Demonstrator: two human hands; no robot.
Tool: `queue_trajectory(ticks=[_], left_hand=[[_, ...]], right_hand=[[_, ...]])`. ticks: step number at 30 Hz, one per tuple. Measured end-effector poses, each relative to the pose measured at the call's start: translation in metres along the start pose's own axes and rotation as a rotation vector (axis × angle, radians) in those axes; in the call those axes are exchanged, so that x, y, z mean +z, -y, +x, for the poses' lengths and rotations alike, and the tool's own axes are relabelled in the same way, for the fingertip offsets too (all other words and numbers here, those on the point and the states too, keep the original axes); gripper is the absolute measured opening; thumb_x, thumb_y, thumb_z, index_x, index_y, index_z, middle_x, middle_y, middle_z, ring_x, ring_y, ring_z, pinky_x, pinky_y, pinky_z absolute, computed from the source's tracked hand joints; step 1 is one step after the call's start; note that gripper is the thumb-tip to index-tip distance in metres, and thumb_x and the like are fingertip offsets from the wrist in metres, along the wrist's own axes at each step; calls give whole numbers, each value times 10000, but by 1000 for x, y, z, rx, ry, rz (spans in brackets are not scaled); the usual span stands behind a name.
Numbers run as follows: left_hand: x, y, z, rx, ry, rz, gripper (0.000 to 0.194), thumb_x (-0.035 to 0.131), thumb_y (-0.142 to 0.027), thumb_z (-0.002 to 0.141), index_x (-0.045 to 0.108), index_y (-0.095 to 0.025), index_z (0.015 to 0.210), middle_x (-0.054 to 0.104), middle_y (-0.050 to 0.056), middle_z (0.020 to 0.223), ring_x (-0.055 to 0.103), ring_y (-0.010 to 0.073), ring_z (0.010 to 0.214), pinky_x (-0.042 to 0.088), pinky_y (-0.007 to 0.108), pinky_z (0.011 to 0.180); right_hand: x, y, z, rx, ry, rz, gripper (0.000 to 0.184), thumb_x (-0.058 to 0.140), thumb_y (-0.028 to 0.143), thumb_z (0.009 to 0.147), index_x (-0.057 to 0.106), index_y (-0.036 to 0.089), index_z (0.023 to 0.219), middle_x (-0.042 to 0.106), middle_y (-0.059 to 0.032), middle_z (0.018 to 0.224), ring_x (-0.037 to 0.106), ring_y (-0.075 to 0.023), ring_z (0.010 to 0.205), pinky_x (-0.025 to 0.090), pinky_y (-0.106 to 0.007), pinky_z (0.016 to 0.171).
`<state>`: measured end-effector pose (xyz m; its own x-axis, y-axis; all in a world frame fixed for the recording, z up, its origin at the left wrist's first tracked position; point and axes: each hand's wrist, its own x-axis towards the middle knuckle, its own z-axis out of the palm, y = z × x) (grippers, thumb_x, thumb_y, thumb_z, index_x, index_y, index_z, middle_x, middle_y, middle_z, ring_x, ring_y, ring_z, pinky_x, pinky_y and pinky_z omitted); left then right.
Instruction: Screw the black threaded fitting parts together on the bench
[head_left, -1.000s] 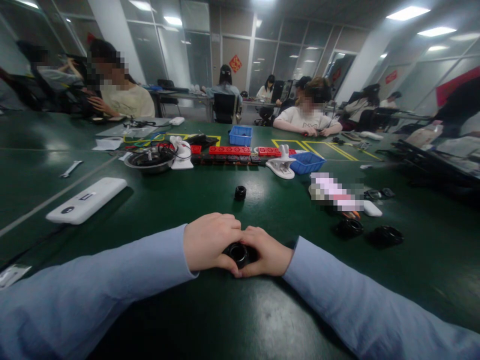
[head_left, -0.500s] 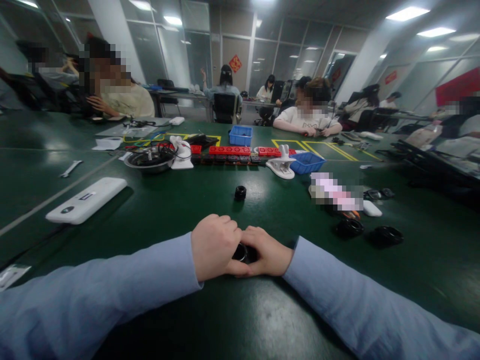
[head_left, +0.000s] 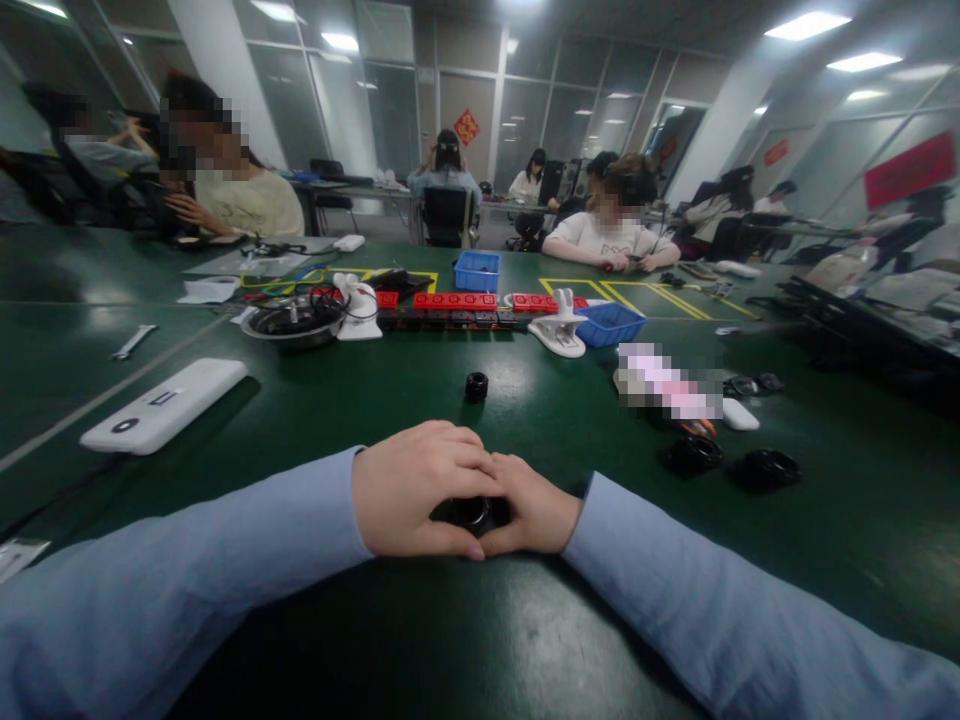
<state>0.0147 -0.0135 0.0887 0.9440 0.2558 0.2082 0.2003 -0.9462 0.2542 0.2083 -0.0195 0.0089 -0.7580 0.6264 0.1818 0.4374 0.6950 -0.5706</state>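
Low over the green table, a round black part [head_left: 478, 513] with a shiny ring-shaped rim sits between my two hands, mostly covered by the fingers. My left hand [head_left: 420, 485] arches over its left side, fingers across the far side and thumb along the near side, with a gap at the palm. From the right, my right hand [head_left: 536, 505] closes around the same part, its thumb tip meeting the left thumb. A smaller black cylindrical piece [head_left: 476, 387] stands on the table just beyond my hands.
Two black ring-like parts [head_left: 769, 467] lie right, near a white case [head_left: 740, 414]. A white power-bank-like box [head_left: 165, 405] and a wrench [head_left: 135, 342] are left. Ahead stand a metal bowl [head_left: 259, 328], red blocks [head_left: 455, 301], a white clip stand [head_left: 559, 330] and blue bins [head_left: 611, 325]. Several people sit beyond.
My left hand has shifted slightly left and its fingers and thumb have spread apart more, showing more of the black part. My right hand has hardly moved. The view has shifted slightly.
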Motion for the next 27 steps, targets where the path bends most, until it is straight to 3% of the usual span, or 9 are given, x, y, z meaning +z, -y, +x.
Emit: queue_trajectory(ticks=[3, 7, 14, 27], left_hand=[[-4, 7, 0, 32, 125, -53, 346, 694, -272, 777, 636, -164, 1100, 663, 73, 1116, 565, 250, 1027, 434, 367, 871], [-2, 17, 2, 10, 213, -97, 352, 698, -205, 771, 635, -181, 1116, 670, 60, 1114, 583, 234, 1001, 448, 348, 866], [3, 14, 4, -125, 234, -19, 418, 752, -292, 736, 638, -194, 1126, 660, 70, 989, 595, 218, 901, 446, 311, 753], [4, -14, 15, -390, 245, 207, 439, 747, -528, 670, 655, -135, 843, 633, 52, 815, 593, 222, 784, 423, 319, 678]], right_hand=[[-1, 2, 0, 44, 10, -34, 608, 774, 473, 636, 586, 207, 1149, 665, -55, 1032, 577, -227, 888, 401, -349, 777], [0, 2, -1, 42, 25, -36, 532, 766, 488, 643, 626, 197, 1067, 676, -42, 972, 572, -208, 852, 378, -328, 760], [-1, 3, -1, 80, 20, -22, 480, 776, 479, 629, 648, 192, 992, 672, -35, 935, 566, -208, 855, 378, -330, 773], [-1, 4, 0, 50, -1, -10, 497, 783, 460, 627, 641, 179, 1012, 679, -38, 907, 592, -197, 825, 404, -326, 778]])
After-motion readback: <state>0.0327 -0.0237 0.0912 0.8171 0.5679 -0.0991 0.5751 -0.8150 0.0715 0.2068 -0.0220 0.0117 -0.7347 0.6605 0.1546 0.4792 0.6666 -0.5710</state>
